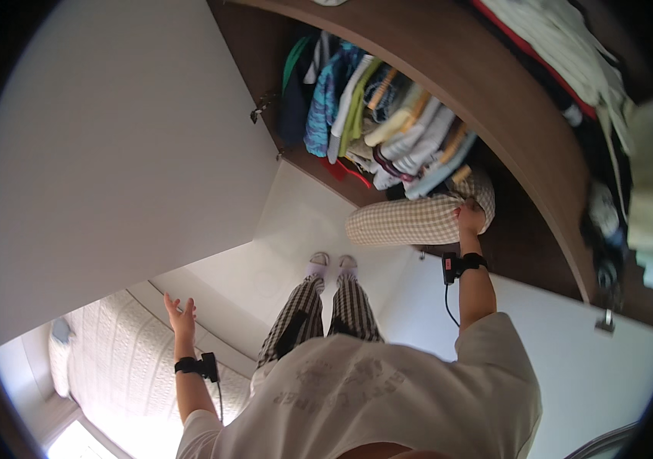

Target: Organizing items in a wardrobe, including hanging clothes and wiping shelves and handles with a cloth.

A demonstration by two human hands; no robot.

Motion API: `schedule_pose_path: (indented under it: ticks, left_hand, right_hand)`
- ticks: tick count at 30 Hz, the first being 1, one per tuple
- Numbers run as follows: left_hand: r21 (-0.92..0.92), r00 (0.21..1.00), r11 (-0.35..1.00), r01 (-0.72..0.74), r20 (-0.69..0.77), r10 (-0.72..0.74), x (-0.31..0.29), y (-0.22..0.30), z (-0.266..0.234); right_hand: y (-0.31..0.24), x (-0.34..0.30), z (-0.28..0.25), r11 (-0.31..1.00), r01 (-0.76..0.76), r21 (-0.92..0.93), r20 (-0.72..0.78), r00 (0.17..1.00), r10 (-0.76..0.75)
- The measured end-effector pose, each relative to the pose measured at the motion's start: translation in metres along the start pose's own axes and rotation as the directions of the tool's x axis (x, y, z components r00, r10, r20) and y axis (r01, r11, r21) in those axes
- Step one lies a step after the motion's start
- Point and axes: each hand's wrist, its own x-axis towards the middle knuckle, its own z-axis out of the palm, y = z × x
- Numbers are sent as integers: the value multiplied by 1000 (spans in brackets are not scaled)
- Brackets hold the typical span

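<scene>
Inside the open wardrobe (525,153), below the hanging clothes (387,115), the right hand (470,218) has its fingers closed on a checked folded garment (410,222) to steady it, while the left hand (181,315) hangs spread and empty above the bed (112,359).

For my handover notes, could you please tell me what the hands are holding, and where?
The right hand grips the checked folded garment at its right end; the left hand is open and holds nothing.

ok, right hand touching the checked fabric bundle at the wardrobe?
Touching. The head view shows the right hand gripping the end of the checked fabric bundle, its fingers curled into the cloth with no gap, below the hanging clothes.
</scene>
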Motion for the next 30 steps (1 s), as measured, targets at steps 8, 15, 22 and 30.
schedule_pose_path:
  ticks: [8,15,22,30]
  left_hand:
    - [-171,820,842,-511,-392,418,75,138,27]
    - [-161,475,464,-871,-516,713,124,250,64]
    - [-191,357,302,-934,-539,763,155,332,88]
    - [-43,485,508,-860,-375,790,215,391,102]
  right_hand:
    - [-10,-124,-21,903,32,429,16,999,-43]
    - [-32,-170,5,927,52,371,47,996,-74]
    - [-14,-231,36,978,210,-22,43,977,-209]
    - [-18,-339,110,932,-146,332,157,983,98]
